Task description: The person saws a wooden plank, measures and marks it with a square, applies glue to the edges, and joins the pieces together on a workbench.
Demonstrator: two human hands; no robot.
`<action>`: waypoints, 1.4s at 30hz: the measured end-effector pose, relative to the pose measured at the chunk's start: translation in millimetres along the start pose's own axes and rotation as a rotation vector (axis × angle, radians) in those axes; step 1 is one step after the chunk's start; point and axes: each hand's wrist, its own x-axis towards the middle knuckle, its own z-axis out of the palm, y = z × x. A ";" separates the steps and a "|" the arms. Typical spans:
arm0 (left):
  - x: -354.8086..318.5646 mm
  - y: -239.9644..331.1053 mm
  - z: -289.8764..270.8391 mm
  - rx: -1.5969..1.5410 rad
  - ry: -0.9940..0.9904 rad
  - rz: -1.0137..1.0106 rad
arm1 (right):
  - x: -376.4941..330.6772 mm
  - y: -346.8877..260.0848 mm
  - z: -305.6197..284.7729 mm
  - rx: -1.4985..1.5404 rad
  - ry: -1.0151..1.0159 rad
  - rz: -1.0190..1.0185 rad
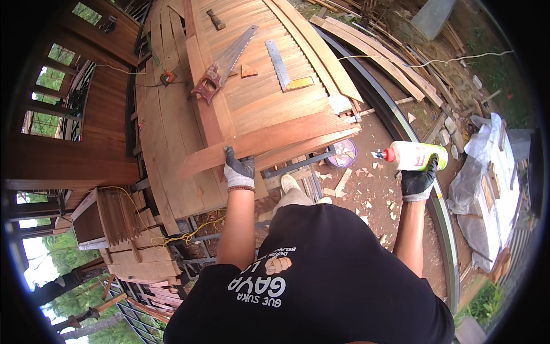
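My left hand (pixel 239 172), in a grey and black work glove, grips the near edge of a reddish wooden board (pixel 281 134) lying across the near end of a slatted wooden panel (pixel 263 86). Out to the right, my right hand (pixel 418 183), gloved the same way, is wrapped round a white and green glue bottle (pixel 413 155). The bottle lies sideways in it, its red cap and nozzle pointing left toward the board. On the panel rest a handsaw (pixel 230 61), a try square (pixel 278 65), a small wooden triangle (pixel 248 70) and a short-handled tool (pixel 216 20).
A round tub (pixel 342 153) stands on the ground beyond my feet, among wood offcuts. A dark metal beam (pixel 446 229) curves along the right, beside a plastic-covered stack (pixel 478 189). Planks (pixel 163 137) lie left of the panel; a yellow cord (pixel 192 236) trails below them.
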 end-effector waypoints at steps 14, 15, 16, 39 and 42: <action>-33.7 -20.3 -59.7 0.116 -0.073 -0.296 | 96.0 206.9 262.6 -2.296 -1.139 -0.216; -30.1 -20.4 -66.8 0.087 -0.062 -0.331 | 96.3 225.2 275.0 -2.423 -1.271 -0.230; -27.9 -18.1 -71.7 0.059 -0.049 -0.363 | 91.5 242.4 290.4 -2.540 -1.411 -0.248; -46.1 19.8 -51.4 0.091 -0.246 -0.447 | 149.0 367.1 239.6 -2.488 -1.595 -0.855; -42.0 16.6 -46.4 0.153 -0.239 -0.478 | 152.4 370.9 225.2 -2.482 -1.472 -0.869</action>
